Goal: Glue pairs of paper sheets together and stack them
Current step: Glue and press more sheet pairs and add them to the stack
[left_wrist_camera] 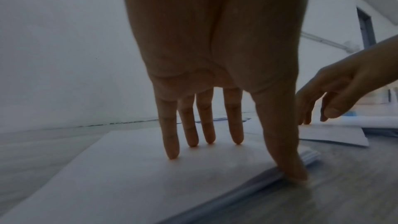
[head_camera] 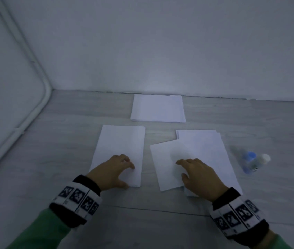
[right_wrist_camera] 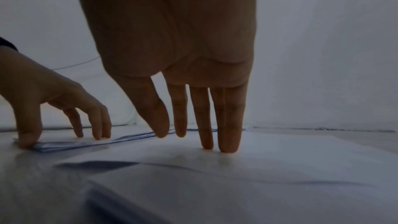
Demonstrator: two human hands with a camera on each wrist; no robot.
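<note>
Your left hand (head_camera: 113, 170) rests on the left paper stack (head_camera: 119, 150), fingers straight on top, thumb at its near corner, grip holding nothing. Your right hand (head_camera: 199, 174) presses a skewed loose sheet (head_camera: 166, 159) w/ straight fingers; it overlaps the right stack (head_camera: 209, 151). Third stack (head_camera: 157, 108) lies beyond the left stack, by the wall. Glue bottle (head_camera: 250, 161), blurred, lies right of the right stack on the desk (head_camera: 52, 150).

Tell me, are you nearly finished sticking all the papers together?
Not yet. A stack of paper by the wall may be finished pairs. Right now the left hand rests on the left pile, and the right hand touches a loose sheet on the right pile. Both piles still hold paper, and the glue bottle lies unused.
</note>
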